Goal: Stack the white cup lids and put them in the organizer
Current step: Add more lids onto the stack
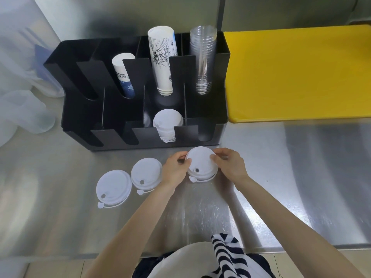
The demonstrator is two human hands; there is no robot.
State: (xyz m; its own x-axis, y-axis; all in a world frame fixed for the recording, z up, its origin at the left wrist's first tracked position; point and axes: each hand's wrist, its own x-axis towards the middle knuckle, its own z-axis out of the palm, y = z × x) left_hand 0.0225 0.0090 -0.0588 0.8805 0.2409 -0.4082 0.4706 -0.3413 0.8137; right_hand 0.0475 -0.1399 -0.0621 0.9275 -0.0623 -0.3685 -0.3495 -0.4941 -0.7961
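Held item: white cup lid (pixel 200 162), thin moulded plastic, round, with a raised rim, a small sip hole and a tethered plug tab on the near edge. It sits low over the steel counter (pixel 281 177), just in front of the organizer; whether it rests on a second lid beneath cannot be told. Likely very light, slightly flexible and smooth enough to slip; best taken at opposite rim edges, as here, rather than on the thin dome.

Grip: left hand (pixel 175 169) pinches the lid's left rim, thumb on top; right hand (pixel 228 166) pinches the right rim, fingers curled over the far edge.

Left of the grip: second lid (pixel 146 174), flat on the counter, just beside the left hand. Further left, touching or nearly touching it: third lid (pixel 113 188). Both unstacked.

Beyond the grip: black organizer (pixel 206 109), rigid matte plastic with slotted compartments. The front slot directly behind the hands holds a lid stack (pixel 167 125), so that is the probable destination. Rear slots: printed paper cups (pixel 162 61) and clear plastic cups (pixel 202 59).

Far right of the grip: yellow cutting board (pixel 301 73), flat and smooth.
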